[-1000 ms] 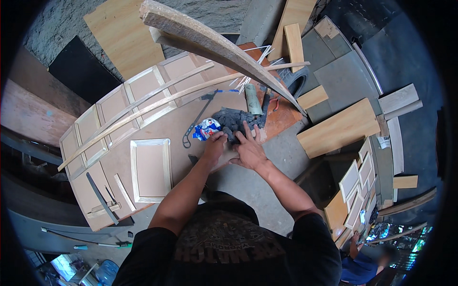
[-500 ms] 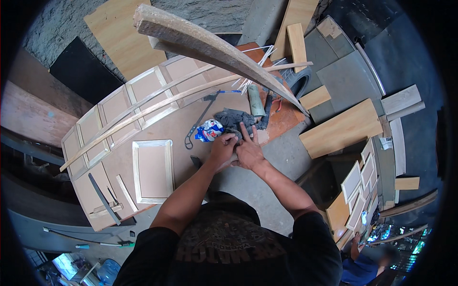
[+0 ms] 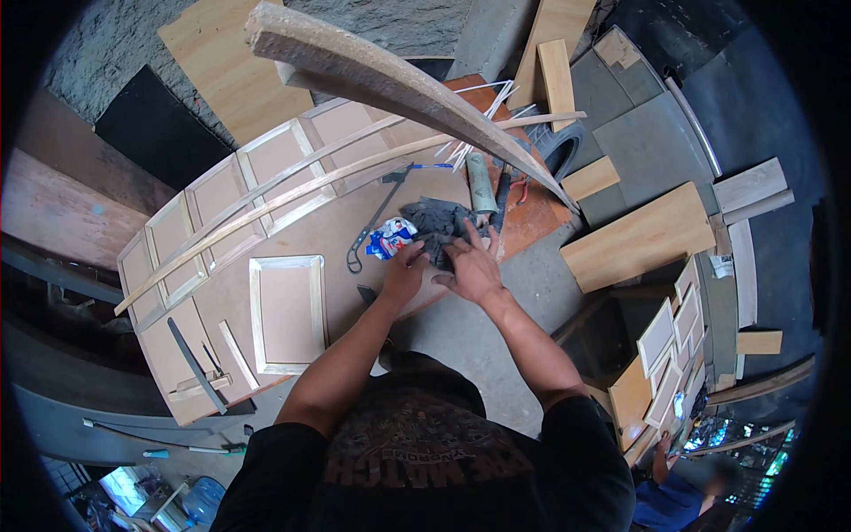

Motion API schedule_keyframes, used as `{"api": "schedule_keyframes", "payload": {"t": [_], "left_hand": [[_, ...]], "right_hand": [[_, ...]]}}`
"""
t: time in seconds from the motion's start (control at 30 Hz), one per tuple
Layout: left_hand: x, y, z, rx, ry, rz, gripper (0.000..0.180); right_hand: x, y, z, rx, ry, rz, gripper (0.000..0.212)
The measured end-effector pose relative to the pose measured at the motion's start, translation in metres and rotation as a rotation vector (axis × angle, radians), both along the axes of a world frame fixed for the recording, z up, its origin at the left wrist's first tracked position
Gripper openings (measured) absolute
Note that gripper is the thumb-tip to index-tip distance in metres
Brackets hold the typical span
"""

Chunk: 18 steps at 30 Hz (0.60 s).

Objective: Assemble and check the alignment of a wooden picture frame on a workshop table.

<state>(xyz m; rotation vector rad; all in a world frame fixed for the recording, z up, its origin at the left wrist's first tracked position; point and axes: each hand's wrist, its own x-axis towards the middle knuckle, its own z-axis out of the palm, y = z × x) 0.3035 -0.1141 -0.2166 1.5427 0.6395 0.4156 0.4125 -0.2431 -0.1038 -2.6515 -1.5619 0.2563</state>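
Note:
Both my hands are at the near edge of the workbench, beside a crumpled dark grey cloth (image 3: 434, 217). My left hand (image 3: 405, 274) has its fingers curled together next to a blue and white plastic packet (image 3: 390, 238); whatever it pinches is too small to make out. My right hand (image 3: 477, 270) is open, fingers spread over the cloth's near right part, thumb toward the left hand. A hacksaw (image 3: 377, 222) lies left of the packet. Beyond the right hand is a greenish cylinder (image 3: 481, 183), with red-handled pliers (image 3: 521, 190) to its right.
Long wooden strips (image 3: 266, 208) cross a panelled door (image 3: 222, 191) on the bench (image 3: 355, 306). A small framed panel (image 3: 288, 312) lies left of my arm. A thick beam (image 3: 399, 89) slants overhead. Boards (image 3: 638, 235) stand at right; another person (image 3: 669, 496) works lower right.
My hands have moved apart, leaving a gap between them. The right hand's fingers have spread and shifted slightly right. The cloth and packet stay about where they were.

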Motion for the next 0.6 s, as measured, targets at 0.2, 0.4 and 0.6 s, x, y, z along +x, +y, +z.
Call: {"api": "schedule_keyframes", "payload": {"t": [0.2, 0.4, 0.6], "left_hand": [[-0.087, -0.003, 0.007, -0.193, 0.078, 0.001, 0.038], [-0.182, -0.009, 0.014, -0.309, 0.165, 0.198, 0.035], [-0.240, -0.012, 0.042, -0.247, 0.161, 0.363, 0.033]], "right_hand": [[0.031, -0.001, -0.015, 0.260, -0.027, -0.306, 0.067], [0.029, 0.022, -0.030, -0.029, -0.072, -0.297, 0.077], [0.051, 0.044, -0.078, 0.018, -0.188, -0.354, 0.055]]}}
